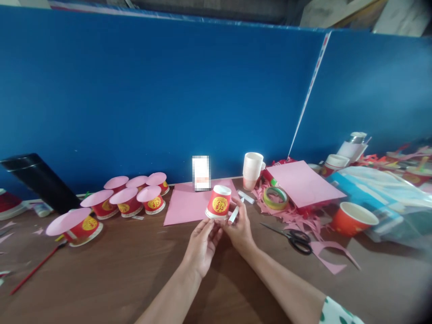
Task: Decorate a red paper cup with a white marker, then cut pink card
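Upside down, a red paper cup (219, 204) with a gold emblem and a white base stands out in front of me. At its lower rim, the fingertips of my left hand (202, 245) are pinched. My right hand (243, 227) closes in from the other side, its fingers by the cup's lower right. Between those fingers sits a slim white stick-like piece (234, 215) with a pinkish end; its exact kind is unclear. Behind the cup lies a pink paper sheet (184, 204). A small white piece (246, 196) rests just beyond my right hand.
Several inverted red cups topped with pink discs (125, 196) stand left, near a black bottle (40, 180) and red brush (37, 270). Right are stacked white cups (252, 171), tape (275, 198), black-handled scissors (299, 240), pink scraps and an orange cup (354, 219). A blue partition (168, 90) rises behind.
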The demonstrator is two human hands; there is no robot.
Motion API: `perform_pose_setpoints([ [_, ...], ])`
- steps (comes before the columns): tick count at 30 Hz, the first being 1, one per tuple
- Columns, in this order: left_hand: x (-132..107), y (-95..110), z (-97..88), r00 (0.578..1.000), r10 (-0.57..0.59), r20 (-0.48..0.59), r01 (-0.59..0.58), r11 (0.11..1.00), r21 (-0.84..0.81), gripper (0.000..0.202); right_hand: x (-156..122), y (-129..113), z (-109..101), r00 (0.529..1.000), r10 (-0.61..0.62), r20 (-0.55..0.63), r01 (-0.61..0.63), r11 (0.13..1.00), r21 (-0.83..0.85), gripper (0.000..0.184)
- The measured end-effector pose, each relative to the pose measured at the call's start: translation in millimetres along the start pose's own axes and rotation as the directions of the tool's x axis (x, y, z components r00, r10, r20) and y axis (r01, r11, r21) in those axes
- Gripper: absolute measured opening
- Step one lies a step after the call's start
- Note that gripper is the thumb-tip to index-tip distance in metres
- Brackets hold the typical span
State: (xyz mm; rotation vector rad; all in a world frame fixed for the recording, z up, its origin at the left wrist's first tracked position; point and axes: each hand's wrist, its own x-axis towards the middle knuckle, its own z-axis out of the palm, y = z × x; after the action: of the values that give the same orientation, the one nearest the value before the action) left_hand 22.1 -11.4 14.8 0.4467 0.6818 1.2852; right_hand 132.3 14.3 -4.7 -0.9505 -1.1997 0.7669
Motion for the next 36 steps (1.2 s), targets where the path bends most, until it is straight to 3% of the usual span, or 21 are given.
perform_pose_setpoints([
  [4,7.3,6.8,-8.9,0.999,-0.026,0.019,0.028,0.997,-0.067,0.006,-0.8,-2.0,-1.0,0.999,-0.044,0.007,0.044,0.998,-0.041,0.070],
  [9,17.6,17.1,-13.7,0.990,-0.052,-0.128,0.024,0.979,-0.205,0.010,-1.5,-4.7,-6.0,0.994,-0.080,-0.072,0.068,0.985,-0.156,0.044],
  [13,19.9,18.3,-15.8,0.988,-0.071,-0.134,0.038,0.972,-0.233,0.010,-1.8,-6.4,-5.8,0.993,-0.077,-0.085,0.062,0.985,-0.159,0.036],
  [19,20.9,13.0,-20.3,0.996,-0.020,-0.090,0.002,0.981,-0.192,0.010,-3.8,-10.7,-3.3,0.997,-0.080,0.002,0.079,0.985,-0.153,0.034],
  [24,21.2,11.0,-20.8,0.994,0.022,-0.106,-0.038,0.988,-0.150,0.007,-4.3,-7.0,-3.5,0.996,-0.090,-0.014,0.087,0.985,-0.149,0.032],
  [31,20.2,4.9,-20.7,0.979,0.191,-0.069,-0.185,0.979,0.091,0.013,-4.4,-8.4,-4.7,0.991,-0.131,-0.033,0.123,0.975,-0.185,0.024],
  [36,17.5,3.2,-21.2,0.982,0.184,-0.045,-0.174,0.969,0.175,0.020,-13.5,-19.7,-3.2,0.986,-0.166,0.018,0.166,0.965,-0.202,0.023],
])
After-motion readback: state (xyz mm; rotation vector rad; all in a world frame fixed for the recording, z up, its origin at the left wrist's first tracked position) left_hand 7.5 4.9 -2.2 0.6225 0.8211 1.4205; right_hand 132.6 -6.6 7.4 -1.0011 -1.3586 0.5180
